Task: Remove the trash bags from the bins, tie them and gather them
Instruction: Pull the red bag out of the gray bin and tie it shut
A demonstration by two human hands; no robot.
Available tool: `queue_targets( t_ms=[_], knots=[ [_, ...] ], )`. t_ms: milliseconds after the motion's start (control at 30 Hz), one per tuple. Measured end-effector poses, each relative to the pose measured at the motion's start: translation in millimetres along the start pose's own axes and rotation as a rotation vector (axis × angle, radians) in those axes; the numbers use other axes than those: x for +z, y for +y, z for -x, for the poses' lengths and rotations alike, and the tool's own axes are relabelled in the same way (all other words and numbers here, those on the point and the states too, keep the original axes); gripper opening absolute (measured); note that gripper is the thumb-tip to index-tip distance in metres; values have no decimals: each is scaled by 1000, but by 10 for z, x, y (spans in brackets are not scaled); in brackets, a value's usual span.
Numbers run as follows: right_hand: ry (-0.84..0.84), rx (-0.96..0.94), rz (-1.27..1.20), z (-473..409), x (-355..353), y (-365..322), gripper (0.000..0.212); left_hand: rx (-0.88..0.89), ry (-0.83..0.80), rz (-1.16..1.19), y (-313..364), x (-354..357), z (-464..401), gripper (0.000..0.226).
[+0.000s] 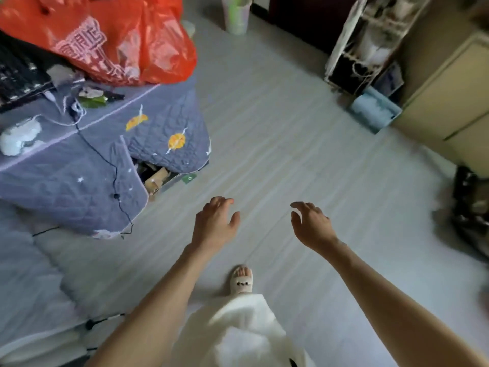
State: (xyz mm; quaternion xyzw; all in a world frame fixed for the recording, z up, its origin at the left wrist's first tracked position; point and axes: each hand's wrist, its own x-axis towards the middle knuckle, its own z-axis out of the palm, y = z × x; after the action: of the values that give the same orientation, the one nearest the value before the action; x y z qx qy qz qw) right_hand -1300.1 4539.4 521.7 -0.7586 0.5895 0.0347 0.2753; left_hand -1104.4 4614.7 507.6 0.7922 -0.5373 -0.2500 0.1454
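Observation:
My left hand (215, 221) and my right hand (312, 225) reach out side by side over the pale floor, palms down, fingers loosely curled, holding nothing. A pale bin with a light bag in it (236, 14) stands far ahead on the floor at the top of the view. At the right edge a dark, shiny bag-like heap (472, 207) lies on the floor, blurred. A large red plastic bag (111, 35) sits on the covered table at the upper left. Neither hand touches any of these.
A table under a blue quilted cover (87, 154) fills the left, with a keyboard (18, 78), a cable and small items on it. A shelf rack (370, 41), a blue box (374, 108) and a beige cabinet (449, 96) stand at the right. My slippered foot (241, 280) is below.

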Motion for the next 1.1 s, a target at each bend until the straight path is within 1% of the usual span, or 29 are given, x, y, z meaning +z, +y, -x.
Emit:
queue_targets(
  t_ms=[67,133,267,333,467,533,567,633,767,933,1033,1067,1100],
  knots=[
    [22,43,2,-496,-359,83,38,43,-7,3,316,-75,-634,55],
    [59,75,-15,-937,-727,188,38,79,-31,5,638,-164,-1222,57],
    [102,121,-59,-1938,-1446,445,37,160,-81,-36,1250,-306,-2488,50],
    [130,123,-98,-2524,-1745,572,37,181,-71,-48,1513,-334,-3195,46],
    [179,100,-165,-3660,-2233,716,35,138,18,14,1957,-429,-4442,37],
    [147,75,-188,-4406,-2570,744,34,67,51,58,2218,-538,-5108,36],
    [129,65,-193,-4600,-2672,720,34,45,51,80,2297,-578,-5252,35],
    [117,23,-202,-5309,-3040,587,33,16,72,108,2482,-771,-5827,34],
    [91,-79,-208,-6553,-3558,153,32,-66,153,160,2511,-1125,-6853,32],
    [26,-215,-187,-8254,-3846,-447,31,-186,241,191,2173,-1561,-8395,31],
    [1,-223,-168,-9348,-4061,-933,32,-222,268,226,1943,-1947,-9476,31],
    [-9,-223,-162,-9511,-4124,-1031,32,-209,267,225,1931,-2047,-9658,32],
    [-17,-231,-146,-9964,-4272,-1265,32,-211,272,230,1872,-2260,-10127,33]
  ],
)
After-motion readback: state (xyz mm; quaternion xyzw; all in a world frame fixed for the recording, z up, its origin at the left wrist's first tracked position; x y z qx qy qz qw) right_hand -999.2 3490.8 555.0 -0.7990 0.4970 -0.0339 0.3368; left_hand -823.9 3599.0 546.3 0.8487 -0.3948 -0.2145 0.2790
